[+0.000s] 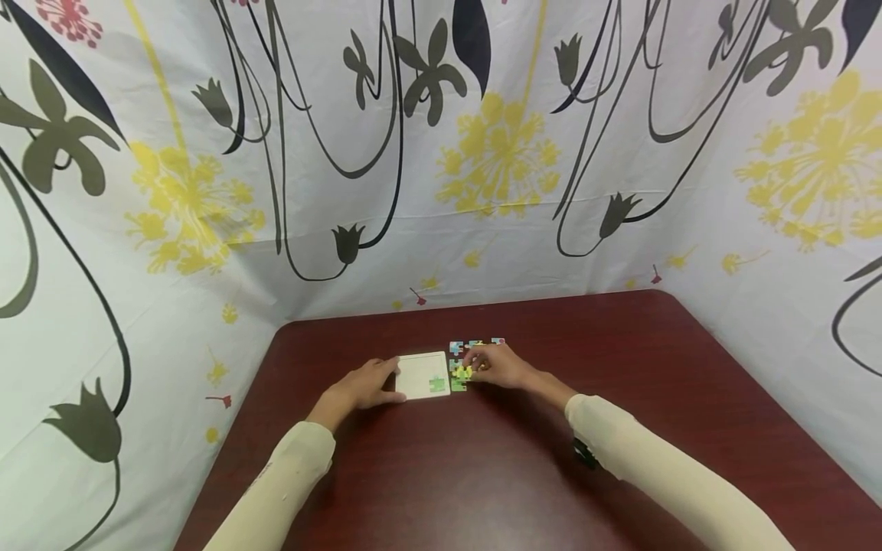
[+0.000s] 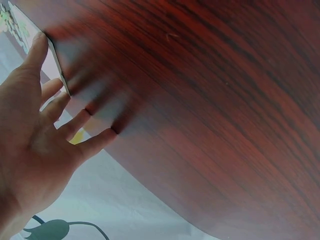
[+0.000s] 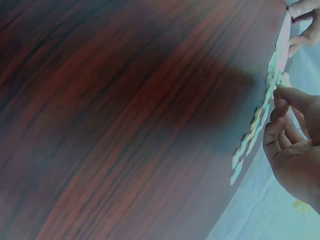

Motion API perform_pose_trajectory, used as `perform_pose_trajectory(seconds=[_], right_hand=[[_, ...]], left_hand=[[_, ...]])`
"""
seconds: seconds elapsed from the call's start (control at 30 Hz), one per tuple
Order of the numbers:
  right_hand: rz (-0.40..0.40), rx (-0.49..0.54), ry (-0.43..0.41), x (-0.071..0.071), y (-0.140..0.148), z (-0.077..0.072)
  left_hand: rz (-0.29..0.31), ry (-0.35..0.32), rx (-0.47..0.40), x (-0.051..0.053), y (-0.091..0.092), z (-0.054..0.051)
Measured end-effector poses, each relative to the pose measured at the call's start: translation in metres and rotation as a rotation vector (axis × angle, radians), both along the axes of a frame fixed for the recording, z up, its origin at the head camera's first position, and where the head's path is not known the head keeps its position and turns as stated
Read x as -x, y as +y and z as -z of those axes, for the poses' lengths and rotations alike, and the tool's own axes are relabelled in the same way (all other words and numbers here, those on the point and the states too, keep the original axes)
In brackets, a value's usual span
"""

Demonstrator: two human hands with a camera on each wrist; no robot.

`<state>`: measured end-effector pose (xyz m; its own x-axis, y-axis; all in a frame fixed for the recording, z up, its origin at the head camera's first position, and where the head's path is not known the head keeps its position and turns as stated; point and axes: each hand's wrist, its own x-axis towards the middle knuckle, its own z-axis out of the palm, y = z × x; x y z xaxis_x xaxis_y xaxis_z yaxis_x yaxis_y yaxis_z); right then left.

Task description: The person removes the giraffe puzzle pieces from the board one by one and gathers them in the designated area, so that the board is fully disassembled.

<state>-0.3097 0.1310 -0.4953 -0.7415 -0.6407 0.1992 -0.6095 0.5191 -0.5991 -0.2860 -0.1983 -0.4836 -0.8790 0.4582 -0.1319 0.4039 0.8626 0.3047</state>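
Observation:
A pale square puzzle board (image 1: pixel 416 376) lies on the table, with one green puzzle piece (image 1: pixel 437 384) in its near right corner. My left hand (image 1: pixel 365 384) rests at the board's left edge. Its thumb and index finger touch the edge, and the other fingers spread out straight in the left wrist view. Just right of the board, my right hand (image 1: pixel 501 366) pinches a yellow-green puzzle piece (image 1: pixel 462 373) between thumb and index finger, above other pieces. Loose blue puzzle pieces (image 1: pixel 456 348) lie beyond it, partly hidden by the hand.
The dark red wood-grain table (image 1: pixel 448 474) has rounded far corners. Behind it hangs a white curtain (image 1: pixel 413 191) with flower prints, which also runs down both sides. Something dark (image 1: pixel 584 453) shows under the right sleeve.

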Motion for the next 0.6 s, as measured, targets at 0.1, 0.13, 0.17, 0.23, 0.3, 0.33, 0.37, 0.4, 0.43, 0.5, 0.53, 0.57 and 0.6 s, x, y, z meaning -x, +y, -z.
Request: perform_pose_trajectory(seconds=[0.1, 0.13, 0.17, 0.23, 0.3, 0.33, 0.37, 0.4, 0.43, 0.5, 0.53, 0.57, 0.6], right_hand=[[0.018, -0.023, 0.019, -0.001, 0.007, -0.001], [0.023, -0.032, 0.028, -0.002, 0.009, -0.001], [0.029, -0.039, 0.032, -0.002, 0.012, -0.001], [0.037, -0.050, 0.038, -0.002, 0.016, 0.000], [0.039, -0.051, 0.032, -0.003, 0.019, 0.002], [0.039, -0.048, 0.027, -0.003, 0.021, 0.002], [0.038, -0.044, 0.022, -0.003, 0.023, 0.003], [0.036, -0.041, 0.021, -0.003, 0.025, 0.003], [0.035, -0.039, 0.016, -0.003, 0.026, 0.004], [0.035, -0.042, 0.006, -0.003, 0.029, 0.005], [0.036, -0.046, -0.001, -0.003, 0.030, 0.005], [0.037, -0.051, -0.005, -0.003, 0.031, 0.005], [0.039, -0.058, -0.009, -0.003, 0.032, 0.006]], left_hand=[[0.011, 0.007, -0.006, 0.000, 0.000, 0.000], [0.013, 0.008, -0.007, 0.000, 0.000, 0.000], [0.015, 0.008, -0.008, -0.001, -0.001, 0.000], [0.017, 0.008, -0.016, -0.001, -0.001, -0.001], [0.016, 0.004, -0.017, -0.001, -0.001, -0.001], [0.013, 0.004, -0.018, -0.001, -0.001, -0.001], [0.010, 0.002, -0.018, -0.001, -0.001, -0.001], [0.007, 0.001, -0.019, -0.001, 0.000, -0.001], [0.004, -0.001, -0.016, -0.001, 0.000, -0.001], [0.000, -0.002, -0.014, 0.000, 0.001, -0.001], [-0.002, -0.003, -0.013, 0.000, 0.001, -0.001], [-0.003, -0.004, -0.013, 0.001, 0.001, 0.000], [-0.003, -0.004, -0.013, 0.001, 0.001, 0.000]])
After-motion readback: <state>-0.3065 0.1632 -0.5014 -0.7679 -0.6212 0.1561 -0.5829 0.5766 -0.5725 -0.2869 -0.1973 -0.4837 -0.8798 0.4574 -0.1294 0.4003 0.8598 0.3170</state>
